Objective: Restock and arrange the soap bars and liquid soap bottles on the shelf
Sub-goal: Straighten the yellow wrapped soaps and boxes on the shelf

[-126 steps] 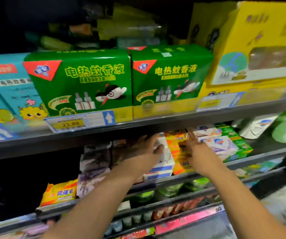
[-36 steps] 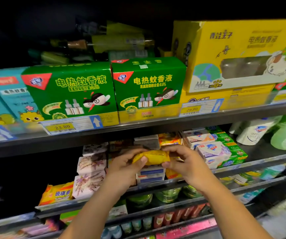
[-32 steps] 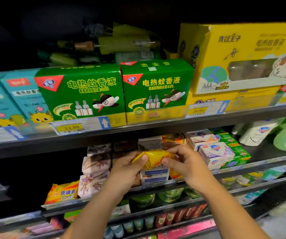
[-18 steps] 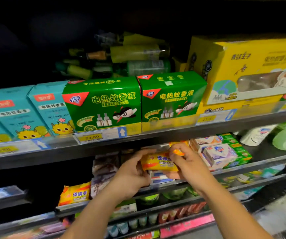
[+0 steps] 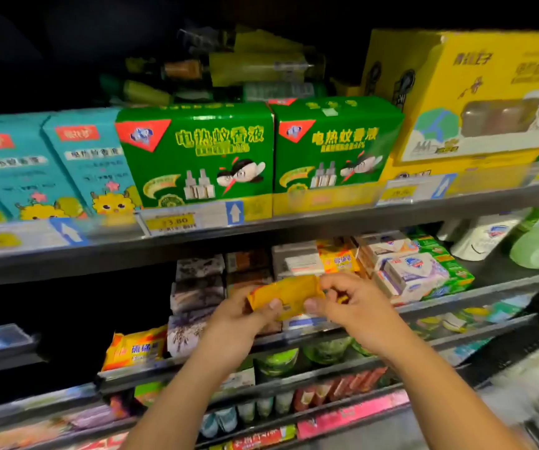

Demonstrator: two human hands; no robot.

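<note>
Both my hands hold a yellow wrapped soap bar [image 5: 286, 295] in front of the soap shelf [image 5: 476, 297]. My left hand [image 5: 245, 316] grips its left end with the thumb on the front. My right hand [image 5: 349, 302] pinches its right end. On the shelf behind stand stacked soap bars: floral purple packs [image 5: 196, 287], white-and-blue boxes [image 5: 414, 276], a yellow pack [image 5: 338, 259] and green packs [image 5: 456, 271]. Another yellow soap bar [image 5: 136, 347] lies at the shelf's left front.
The shelf above carries green mosquito-liquid boxes [image 5: 196, 157], teal boxes [image 5: 50, 170] and a large yellow box [image 5: 476, 92]. White and green refill pouches [image 5: 489, 235] sit at the right of the soap shelf. Lower shelves [image 5: 294, 384] hold small bottles and packets.
Both hands drew the yellow soap bar out from the shelf and turned it between them. The view shifted slightly.
</note>
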